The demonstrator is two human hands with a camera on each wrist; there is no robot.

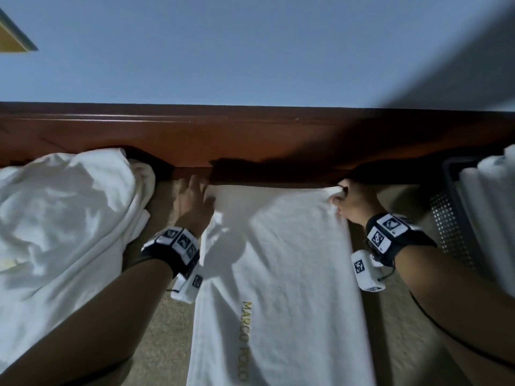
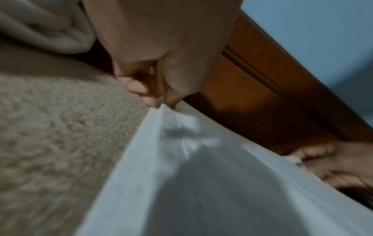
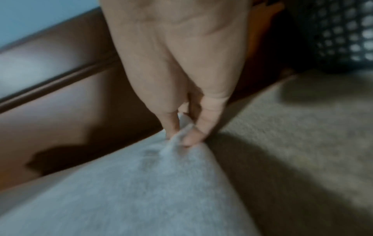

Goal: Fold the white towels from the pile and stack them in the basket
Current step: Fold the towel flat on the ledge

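At frame centre, the towel lies on carpet. The left hand and right hand each pinch a far corner. Pile left, basket right.

Probably a hotel room or bedroom: beige carpet, reddish wooden baseboard, pale blue wall, gold-lettered towel.
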